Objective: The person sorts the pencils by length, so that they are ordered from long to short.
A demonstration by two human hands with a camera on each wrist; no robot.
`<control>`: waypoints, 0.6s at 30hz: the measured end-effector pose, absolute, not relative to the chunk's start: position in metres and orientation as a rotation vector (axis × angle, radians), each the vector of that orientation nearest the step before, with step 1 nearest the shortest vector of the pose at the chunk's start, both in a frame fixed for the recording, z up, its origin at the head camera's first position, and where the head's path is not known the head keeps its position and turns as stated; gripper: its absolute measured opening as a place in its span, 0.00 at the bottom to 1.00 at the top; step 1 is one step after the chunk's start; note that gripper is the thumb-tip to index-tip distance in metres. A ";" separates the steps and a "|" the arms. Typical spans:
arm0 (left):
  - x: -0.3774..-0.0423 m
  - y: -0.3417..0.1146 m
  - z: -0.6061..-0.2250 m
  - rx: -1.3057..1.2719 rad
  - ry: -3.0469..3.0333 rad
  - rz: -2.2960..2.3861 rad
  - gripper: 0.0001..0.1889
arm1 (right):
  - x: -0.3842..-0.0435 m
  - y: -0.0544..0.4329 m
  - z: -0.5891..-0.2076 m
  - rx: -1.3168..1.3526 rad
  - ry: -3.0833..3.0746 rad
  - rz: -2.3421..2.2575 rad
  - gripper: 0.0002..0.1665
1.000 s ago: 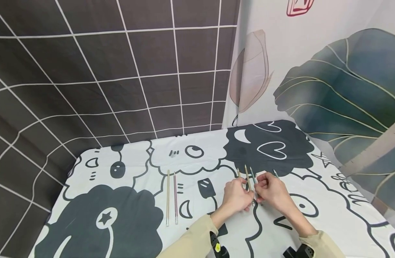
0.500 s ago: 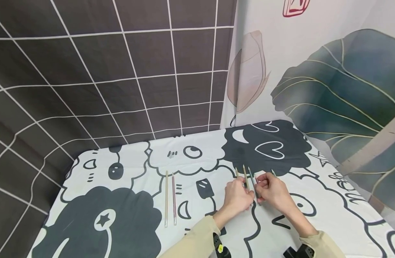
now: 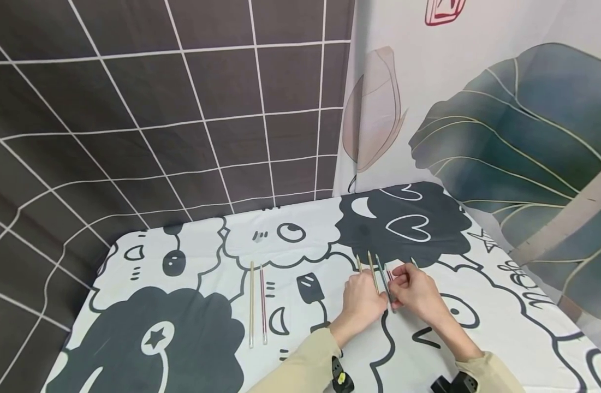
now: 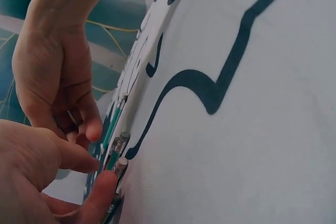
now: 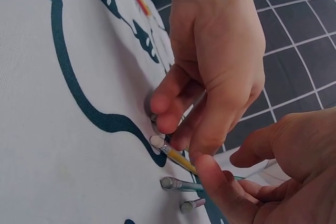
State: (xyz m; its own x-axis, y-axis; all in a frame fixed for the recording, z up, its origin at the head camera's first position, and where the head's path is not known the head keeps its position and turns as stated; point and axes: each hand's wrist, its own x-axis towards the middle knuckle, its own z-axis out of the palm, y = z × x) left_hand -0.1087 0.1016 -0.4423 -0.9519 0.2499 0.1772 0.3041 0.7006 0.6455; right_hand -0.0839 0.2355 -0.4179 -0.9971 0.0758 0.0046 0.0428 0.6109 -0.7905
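Several pencils lie roughly side by side on the patterned cloth at the right. In the head view my left hand (image 3: 361, 300) covers the lower part of a yellow pencil (image 3: 373, 270), which it appears to pinch. Beside it, another gold pencil (image 3: 359, 263) shows only its tip. My right hand (image 3: 418, 289) is close by on the right, thumb and forefinger apart in the right wrist view, near a teal pencil (image 5: 184, 184) and a pinkish pencil (image 5: 193, 204). One more green-tipped pencil (image 3: 414, 262) runs beneath that hand. Eraser ends face me; finger contacts are partly hidden.
Apart to the left lie a gold pencil (image 3: 251, 305) and a red pencil (image 3: 263, 305), nearly parallel. The cloth (image 3: 329, 316) has black-and-white cartoon prints. A dark gridded curtain (image 3: 182, 109) hangs behind, and a leaf-printed curtain (image 3: 516, 136) on the right.
My left hand has rolled slightly, so its back faces up and its fingers show less. The teal pencil's lower end is more visible between the hands. My right hand has barely moved.
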 end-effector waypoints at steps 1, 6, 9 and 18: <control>-0.109 0.103 -0.443 -0.461 -2.828 -1.070 0.11 | -0.084 0.236 -0.418 -0.100 -2.788 1.354 0.16; -0.109 0.107 -0.446 -0.458 -2.834 -0.972 0.15 | -0.084 0.236 -0.421 -0.104 -2.797 1.342 0.15; -0.108 0.109 -0.447 -0.462 -2.834 -0.927 0.16 | -0.085 0.237 -0.423 -0.097 -2.809 1.334 0.15; -0.107 0.113 -0.446 -0.483 -2.857 -0.804 0.15 | -0.088 0.236 -0.427 -0.092 -2.845 1.302 0.13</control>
